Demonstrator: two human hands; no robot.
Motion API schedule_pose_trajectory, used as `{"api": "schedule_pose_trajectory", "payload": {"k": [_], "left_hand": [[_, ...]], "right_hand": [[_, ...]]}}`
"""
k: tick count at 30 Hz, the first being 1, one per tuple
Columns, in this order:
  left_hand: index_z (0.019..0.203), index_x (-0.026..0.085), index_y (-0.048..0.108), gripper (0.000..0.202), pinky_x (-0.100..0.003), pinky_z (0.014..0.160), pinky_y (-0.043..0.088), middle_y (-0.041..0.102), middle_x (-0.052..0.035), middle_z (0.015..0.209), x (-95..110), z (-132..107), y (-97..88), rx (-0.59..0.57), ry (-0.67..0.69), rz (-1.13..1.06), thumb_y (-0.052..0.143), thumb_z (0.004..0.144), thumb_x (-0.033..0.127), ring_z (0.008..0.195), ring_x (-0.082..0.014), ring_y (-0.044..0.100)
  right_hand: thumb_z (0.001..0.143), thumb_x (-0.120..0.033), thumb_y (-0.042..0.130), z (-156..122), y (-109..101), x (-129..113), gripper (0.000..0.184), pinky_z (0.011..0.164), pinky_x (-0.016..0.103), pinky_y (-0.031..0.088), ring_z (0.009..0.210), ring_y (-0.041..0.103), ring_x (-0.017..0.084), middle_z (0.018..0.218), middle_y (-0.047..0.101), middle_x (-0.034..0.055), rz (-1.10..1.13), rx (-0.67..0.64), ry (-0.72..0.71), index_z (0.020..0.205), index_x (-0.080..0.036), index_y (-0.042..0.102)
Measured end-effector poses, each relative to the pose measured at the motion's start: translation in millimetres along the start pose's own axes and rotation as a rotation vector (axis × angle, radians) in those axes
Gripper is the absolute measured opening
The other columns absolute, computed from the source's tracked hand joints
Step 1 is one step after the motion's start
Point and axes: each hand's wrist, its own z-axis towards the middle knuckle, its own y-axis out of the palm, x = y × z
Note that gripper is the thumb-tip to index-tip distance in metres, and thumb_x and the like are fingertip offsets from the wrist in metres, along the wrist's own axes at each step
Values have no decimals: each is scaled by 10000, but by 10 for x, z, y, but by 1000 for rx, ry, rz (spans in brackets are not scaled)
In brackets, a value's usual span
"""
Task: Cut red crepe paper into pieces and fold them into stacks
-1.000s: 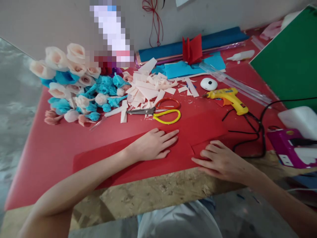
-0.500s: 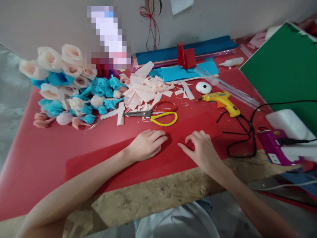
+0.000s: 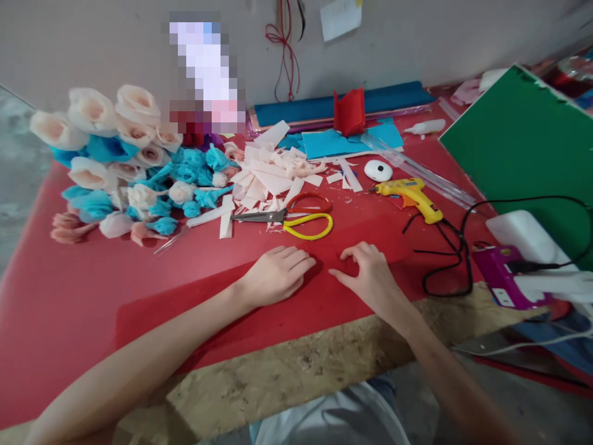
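Observation:
A long red sheet (image 3: 315,312), darker than the red table cover, lies flat along the table's front. My left hand (image 3: 280,275) rests palm down on it, fingers stretched side by side and slightly bent, the thumb hidden beneath. To its right, my right hand (image 3: 368,272) is over the sheet, thumb and forefinger apart with a gap between them and nothing visible in it. Just beyond my hands lie scissors (image 3: 280,216) with one red and one yellow handle. A yellow glue gun (image 3: 410,193) rests farther right.
Paper flowers (image 3: 95,111) in peach and blue crowd the left. Pale paper scraps (image 3: 264,170) are heaped behind the scissors. A folded red piece (image 3: 351,111) stands at the back. Black cable (image 3: 470,247), a purple box (image 3: 507,278) and a green board (image 3: 523,148) occupy the right.
The gap between my right thumb and forefinger has widened a little. My left hand stays on the sheet. The view has shifted slightly.

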Motion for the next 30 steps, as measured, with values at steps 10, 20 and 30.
{"api": "schedule_pose_trajectory", "payload": {"k": [10,20,30], "left_hand": [[1177,116,478,330,-375,908,476,564,-139,1185,-3,36,-70,38,-199,-191,449,852,164,1072,-218,550],[1181,162,531,469,-322,950,469,624,-61,1176,-153,54,-339,-176,-578,-659,638,742,291,1050,-193,605],[1269,158,460,636,-347,970,457,575,-71,1249,-40,7,-467,-332,-735,-772,676,685,290,1139,-253,551]], "right_hand": [[772,-260,569,2,-154,-161,76,615,282,464,652,581,162,726,637,25,353,-68,59,792,-188,559],[709,-320,644,324,-531,-121,174,594,278,485,656,617,164,763,689,31,432,148,59,818,-185,658],[685,-356,669,671,-732,142,221,715,347,499,754,626,187,843,678,40,608,108,165,827,-188,652]]}}
